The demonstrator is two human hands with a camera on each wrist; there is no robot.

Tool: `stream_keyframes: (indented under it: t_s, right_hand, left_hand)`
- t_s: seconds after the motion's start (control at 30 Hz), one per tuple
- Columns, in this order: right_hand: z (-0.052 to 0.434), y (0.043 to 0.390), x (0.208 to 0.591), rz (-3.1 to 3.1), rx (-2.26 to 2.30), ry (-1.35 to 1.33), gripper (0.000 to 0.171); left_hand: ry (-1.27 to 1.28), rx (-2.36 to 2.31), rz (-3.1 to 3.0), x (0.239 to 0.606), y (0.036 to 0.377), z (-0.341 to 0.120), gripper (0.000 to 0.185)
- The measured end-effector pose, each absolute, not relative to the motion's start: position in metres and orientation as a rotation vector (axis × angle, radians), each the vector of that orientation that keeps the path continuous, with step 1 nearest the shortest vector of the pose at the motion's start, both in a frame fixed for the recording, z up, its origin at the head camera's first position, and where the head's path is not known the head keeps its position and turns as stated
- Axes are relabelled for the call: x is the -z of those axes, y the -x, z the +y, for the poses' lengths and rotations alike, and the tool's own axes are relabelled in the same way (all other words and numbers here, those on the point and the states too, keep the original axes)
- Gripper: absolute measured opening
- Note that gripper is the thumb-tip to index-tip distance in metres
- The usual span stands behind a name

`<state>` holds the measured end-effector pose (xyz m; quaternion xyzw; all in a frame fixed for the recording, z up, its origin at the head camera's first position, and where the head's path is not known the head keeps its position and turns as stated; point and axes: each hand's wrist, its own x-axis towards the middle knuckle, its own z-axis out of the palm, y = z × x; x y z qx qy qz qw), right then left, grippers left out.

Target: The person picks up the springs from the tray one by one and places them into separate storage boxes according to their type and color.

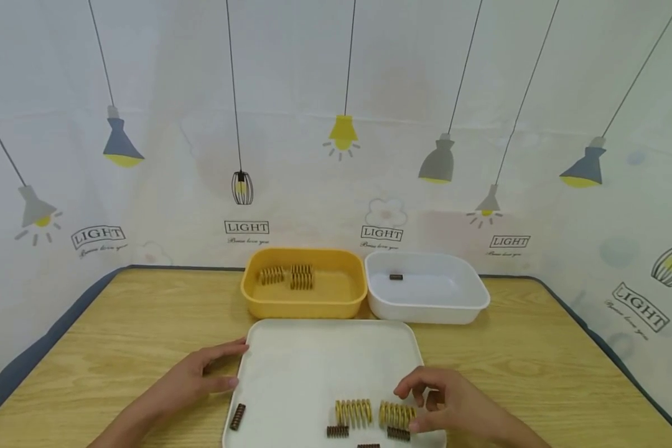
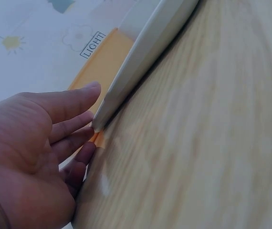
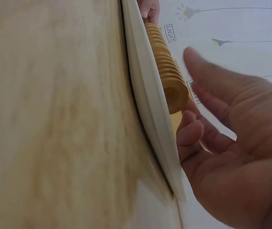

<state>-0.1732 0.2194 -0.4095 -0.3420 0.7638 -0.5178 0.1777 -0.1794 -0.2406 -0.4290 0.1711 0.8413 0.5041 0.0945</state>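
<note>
A white tray (image 1: 313, 367) lies on the table. My left hand (image 1: 185, 379) touches its left edge, fingers and thumb apart; the left wrist view shows those fingertips at the tray rim (image 2: 126, 76). At the tray's front right lie two large yellow coil springs (image 1: 354, 412), in line in the right wrist view. Small dark springs lie near them, one (image 1: 338, 431) by the left yellow spring and another (image 1: 399, 434) by the right one. My right hand (image 1: 453, 404) hovers around the right yellow spring (image 1: 396, 413), thumb and fingers apart, gripping nothing.
Behind the tray stand a yellow bin (image 1: 302, 309) holding several yellow springs (image 1: 301, 277), and a white bin (image 1: 425, 315) with one dark spring (image 1: 396, 277). Another dark spring (image 1: 238, 417) lies at the tray's left edge; one more (image 1: 368, 445) is cut off by the frame.
</note>
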Motion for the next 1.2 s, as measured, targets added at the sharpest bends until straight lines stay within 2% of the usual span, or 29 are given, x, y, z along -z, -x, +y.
stream_keyframes:
  t_s: [0.13,0.33,0.47,0.87,1.1,1.2]
  right_hand:
    - [0.219,0.175,0.415,2.19,1.434,0.976,0.033]
    - [0.218,0.174,0.415,2.281,1.411,0.85,0.026]
    - [0.217,0.173,0.413,2.317,1.417,0.786,0.027]
    - [0.215,0.177,0.428,2.592,1.305,1.093,0.041]
    - [0.222,0.18,0.437,2.619,1.356,0.83,0.043]
    - [0.221,0.181,0.437,2.618,1.314,0.815,0.045]
  left_hand:
    - [-0.493,-1.499,2.486,0.431,0.179,-0.24,0.054]
    - [-0.494,-1.467,2.521,0.43,0.178,-0.239,0.054]
    - [-0.507,-1.486,2.498,0.429,0.178,-0.239,0.053]
    - [-0.55,-1.496,2.47,0.427,0.179,-0.241,0.052]
    - [-0.493,-1.482,2.469,0.428,0.18,-0.24,0.053]
    - [-0.488,-1.481,2.477,0.427,0.179,-0.24,0.054]
